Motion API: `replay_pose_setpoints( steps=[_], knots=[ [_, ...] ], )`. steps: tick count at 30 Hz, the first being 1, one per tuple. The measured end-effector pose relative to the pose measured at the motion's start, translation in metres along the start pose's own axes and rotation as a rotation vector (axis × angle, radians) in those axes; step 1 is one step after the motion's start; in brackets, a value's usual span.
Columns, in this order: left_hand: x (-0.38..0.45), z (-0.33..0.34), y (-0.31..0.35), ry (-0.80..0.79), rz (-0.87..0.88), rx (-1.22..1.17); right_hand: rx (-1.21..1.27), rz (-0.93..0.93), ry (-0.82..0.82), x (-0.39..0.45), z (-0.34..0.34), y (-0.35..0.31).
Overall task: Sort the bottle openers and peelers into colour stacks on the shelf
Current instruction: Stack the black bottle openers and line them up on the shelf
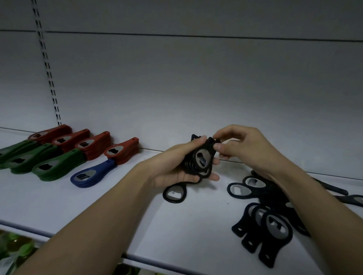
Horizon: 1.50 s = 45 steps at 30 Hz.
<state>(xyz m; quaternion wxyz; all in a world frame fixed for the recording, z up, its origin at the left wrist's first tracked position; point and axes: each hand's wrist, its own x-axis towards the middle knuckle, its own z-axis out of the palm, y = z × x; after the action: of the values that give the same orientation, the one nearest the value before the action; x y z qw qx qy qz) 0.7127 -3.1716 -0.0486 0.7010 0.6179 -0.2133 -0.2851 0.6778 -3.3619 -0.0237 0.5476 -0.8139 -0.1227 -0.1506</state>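
Head view: the left hand (173, 168) cups a small stack of black bottle openers (200, 159) just above the shelf (117, 201), its fingers (214, 177) curled under the stack and the thumb laid over the top edge. The right hand (242, 147) meets it from the right, thumb and forefinger pinching the handle ends at the top of the stack, as if squaring the pieces up.

One loose black opener (174, 194) lies on the shelf just below the left hand. To the right, partly under the right forearm, sits an unsorted heap of black openers (264, 223). At the far left the sorted stacks stand close together: green (56, 167), red (90, 145) behind them, and a short blue stack (91, 175) touching the nearest red one. I cannot make out any peelers.

The openers look like flat, stiff plastic bodies with a metal insert, light singly and probably smooth enough to slide over one another when stacked. A stack seems best held across its wide oval heads, squeezed top and bottom so no piece fans out, while the narrow handle ends serve for aligning. Nothing here looks fragile; the likely risk is the stack skewing or shedding a piece when it is set down.
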Motion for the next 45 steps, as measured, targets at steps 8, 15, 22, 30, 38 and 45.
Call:
replay_pose_setpoints(
  steps=[8, 15, 22, 30, 38, 45],
  knots=[
    [0.003, -0.004, 0.001, 0.130, 0.125, -0.230, -0.089, -0.030, 0.141, 0.004, 0.015, 0.008],
    [0.015, -0.020, -0.001, 0.334, 0.254, -0.379, -0.467, -0.015, -0.154, -0.001, 0.031, 0.025],
    [0.015, -0.019, 0.001, 0.357, 0.245, -0.520, -0.666, -0.048, -0.365, -0.009, 0.039, 0.021],
    [0.016, -0.022, 0.001, 0.416, 0.219, -0.551, -0.753, 0.246, -0.361, -0.008, 0.008, 0.009],
    [0.015, -0.018, -0.001, 0.414, 0.198, -0.311, -0.670, 0.374, -0.220, -0.004, 0.021, 0.020],
    [0.013, -0.017, 0.000, 0.413, 0.200, -0.307, -0.369, 0.377, -0.050, 0.001, 0.004, 0.017]
  ],
)
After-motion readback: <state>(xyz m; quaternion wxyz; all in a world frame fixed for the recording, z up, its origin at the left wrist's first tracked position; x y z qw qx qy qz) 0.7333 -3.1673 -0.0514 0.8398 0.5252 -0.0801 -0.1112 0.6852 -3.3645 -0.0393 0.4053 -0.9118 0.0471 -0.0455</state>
